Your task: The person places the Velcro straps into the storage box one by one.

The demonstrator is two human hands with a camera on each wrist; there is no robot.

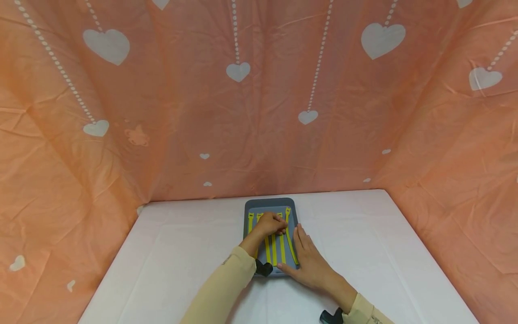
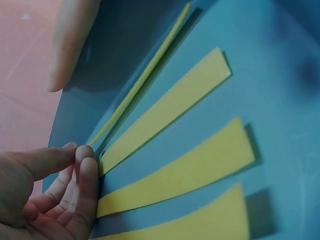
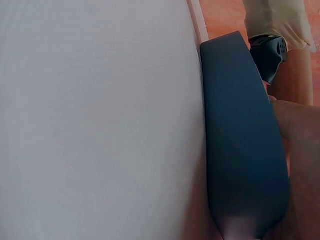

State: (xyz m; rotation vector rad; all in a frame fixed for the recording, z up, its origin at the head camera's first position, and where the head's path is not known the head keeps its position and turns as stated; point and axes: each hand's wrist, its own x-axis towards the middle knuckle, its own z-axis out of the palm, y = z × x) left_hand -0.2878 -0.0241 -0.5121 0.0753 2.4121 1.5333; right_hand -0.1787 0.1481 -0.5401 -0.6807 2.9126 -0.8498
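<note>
A grey-blue tray (image 1: 269, 202) holds several yellow strap ties (image 1: 274, 252), laid lengthwise side by side with slotted heads at the far end. My left hand (image 1: 270, 224) reaches over the tray and pinches the rightmost strap tie (image 2: 142, 82) between thumb and fingertips. That strap stands on its edge and slants beside the tray's right wall. My right hand (image 1: 313, 265) lies along the tray's right side, fingers straight and together, thumb at the near right corner. One of its fingers shows over the rim in the left wrist view. The left forearm hides part of the left straps.
The tray stands on a table with a white cloth (image 1: 182, 252). Orange sheeting with white hearts (image 1: 263, 148) closes in the back and both sides. A black wrist device (image 1: 264, 268) on the left arm hangs over the tray's near edge; another (image 1: 332, 316) is on the right wrist.
</note>
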